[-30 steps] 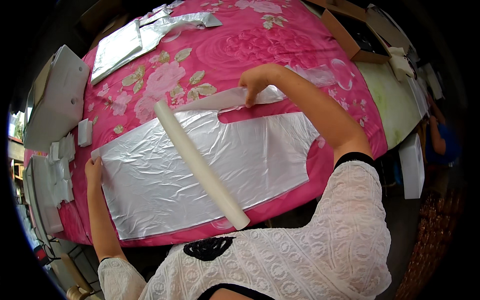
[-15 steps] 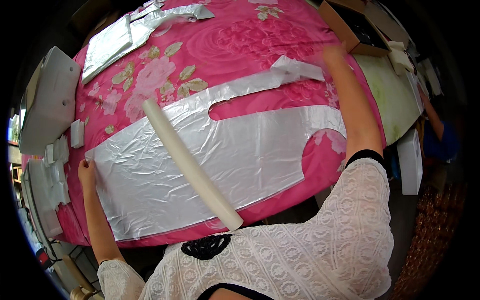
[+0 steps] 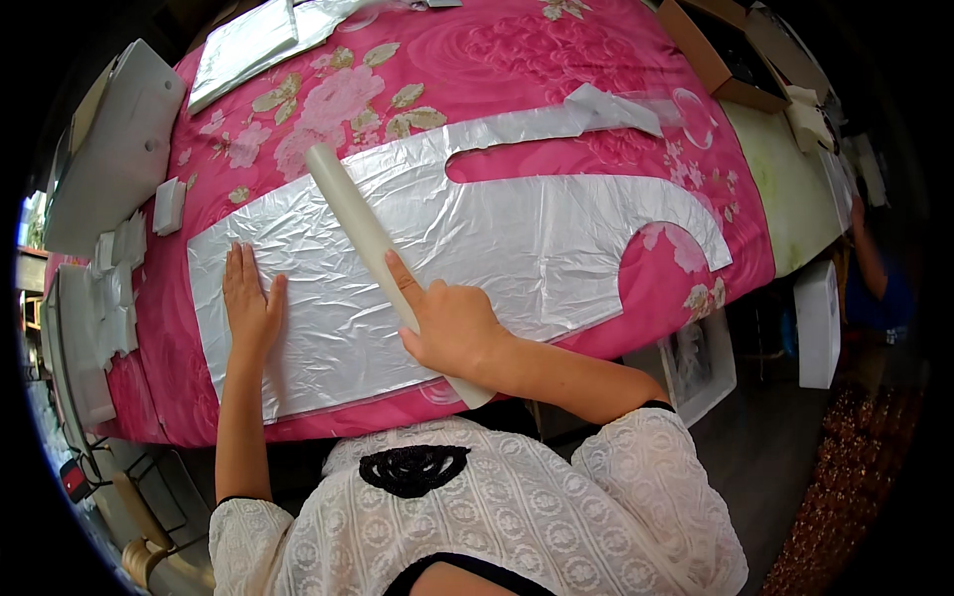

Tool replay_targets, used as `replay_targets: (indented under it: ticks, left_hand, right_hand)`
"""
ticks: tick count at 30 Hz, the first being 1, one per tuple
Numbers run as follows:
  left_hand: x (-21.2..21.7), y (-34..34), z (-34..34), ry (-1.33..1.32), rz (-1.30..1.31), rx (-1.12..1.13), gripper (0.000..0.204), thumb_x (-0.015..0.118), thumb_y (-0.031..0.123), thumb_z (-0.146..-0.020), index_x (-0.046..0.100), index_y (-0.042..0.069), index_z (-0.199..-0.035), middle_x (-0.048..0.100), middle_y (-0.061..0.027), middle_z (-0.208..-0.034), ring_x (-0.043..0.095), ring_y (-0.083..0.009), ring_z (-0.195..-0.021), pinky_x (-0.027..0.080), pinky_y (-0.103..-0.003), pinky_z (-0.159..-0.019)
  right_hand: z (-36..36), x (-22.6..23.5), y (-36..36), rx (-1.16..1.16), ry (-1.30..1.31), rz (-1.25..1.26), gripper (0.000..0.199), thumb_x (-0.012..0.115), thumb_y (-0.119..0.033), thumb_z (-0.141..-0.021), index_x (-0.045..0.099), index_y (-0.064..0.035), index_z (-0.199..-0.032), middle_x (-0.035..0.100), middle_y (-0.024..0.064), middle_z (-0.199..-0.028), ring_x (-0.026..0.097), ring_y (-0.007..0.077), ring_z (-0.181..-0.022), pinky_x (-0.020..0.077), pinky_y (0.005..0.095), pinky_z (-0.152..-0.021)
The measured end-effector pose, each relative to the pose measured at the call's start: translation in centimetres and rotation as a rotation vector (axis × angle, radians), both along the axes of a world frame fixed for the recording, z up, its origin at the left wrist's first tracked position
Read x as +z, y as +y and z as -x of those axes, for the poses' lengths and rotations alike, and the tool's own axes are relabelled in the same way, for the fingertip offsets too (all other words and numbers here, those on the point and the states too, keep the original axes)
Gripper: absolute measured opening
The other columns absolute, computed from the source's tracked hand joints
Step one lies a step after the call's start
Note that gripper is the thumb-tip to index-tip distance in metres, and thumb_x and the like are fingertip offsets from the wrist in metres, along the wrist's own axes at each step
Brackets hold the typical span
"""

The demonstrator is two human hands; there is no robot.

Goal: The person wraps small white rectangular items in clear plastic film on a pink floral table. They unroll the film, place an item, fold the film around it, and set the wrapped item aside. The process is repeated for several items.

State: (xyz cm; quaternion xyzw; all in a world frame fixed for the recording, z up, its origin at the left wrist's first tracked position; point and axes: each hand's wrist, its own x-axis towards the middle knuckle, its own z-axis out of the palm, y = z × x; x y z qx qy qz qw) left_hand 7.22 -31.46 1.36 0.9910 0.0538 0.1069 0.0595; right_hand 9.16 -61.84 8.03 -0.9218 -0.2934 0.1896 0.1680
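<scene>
On the pink floral cloth (image 3: 328, 89) lies the crinkled silver sheet (image 3: 517, 238), pinned by the flat, open left hand (image 3: 250, 303). Across it the right hand (image 3: 452, 323) closes on the white tube (image 3: 373, 238); rolled carelessly, I judge, the thin sheet could crease or tear

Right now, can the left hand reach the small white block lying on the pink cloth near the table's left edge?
Probably yes. The left hand lies flat on the silver sheet, and only bare pink cloth separates it from the white block.
</scene>
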Motion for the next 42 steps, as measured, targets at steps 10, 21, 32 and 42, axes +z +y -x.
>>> replay_targets:
  ticks: [10, 21, 32, 42]
  left_hand:
    - [-0.6, 0.1, 0.0, -0.082, -0.026, -0.001, 0.067, 0.049, 0.042, -0.088, 0.03, 0.001, -0.138, 0.028, -0.0203, -0.143, 0.024, -0.0336, -0.134, 0.017, -0.044, -0.109]
    - [2.6, -12.8, -0.2, -0.056, 0.357, -0.509, 0.064, 0.059, 0.026, -0.085, 0.031, 0.002, -0.137, 0.02, -0.0206, -0.145, 0.019, -0.0383, -0.134, 0.02, -0.044, -0.109]
    - [3.3, -21.9, 0.4, -0.02, 0.404, -0.624, 0.075, 0.057, 0.031, -0.077, 0.027, 0.004, -0.14, 0.009, -0.029, -0.146, 0.01, -0.0434, -0.136, 0.016, -0.048, -0.109]
    - [4.2, -23.6, 0.6, 0.015, 0.229, -0.665, 0.069, 0.053, 0.027, -0.072, 0.036, -0.003, -0.132, 0.025, -0.0193, -0.144, 0.021, -0.035, -0.135, 0.02, -0.047, -0.109]
  right_hand:
    - [-2.5, 0.7, -20.8, -0.714, -0.269, 0.311, 0.083, 0.057, -0.032, -0.077, 0.014, -0.0089, -0.144, 0.064, 0.0207, -0.084, 0.062, 0.0374, -0.073, 0.0491, 0.0446, -0.066]
    - [3.2, 2.0, -14.4, -0.527, -0.02, -0.214, 0.084, 0.06, -0.03, -0.078, 0.013, -0.0102, -0.144, 0.063, 0.0247, -0.086, 0.062, 0.0403, -0.077, 0.0492, 0.0429, -0.071]
    - [-1.1, -3.4, -15.3, -0.178, -0.37, -0.211, 0.054, 0.055, -0.029, -0.086, 0.043, 0.0017, -0.129, 0.041, 0.0219, -0.134, 0.033, 0.0368, -0.128, 0.0262, 0.0415, -0.106]
    - [-7.3, -6.0, -34.6, -0.7, -0.638, -0.06, 0.032, 0.051, -0.019, -0.088, 0.059, 0.0001, -0.112, 0.058, 0.0156, -0.118, 0.05, 0.0277, -0.116, 0.0368, 0.0341, -0.1]
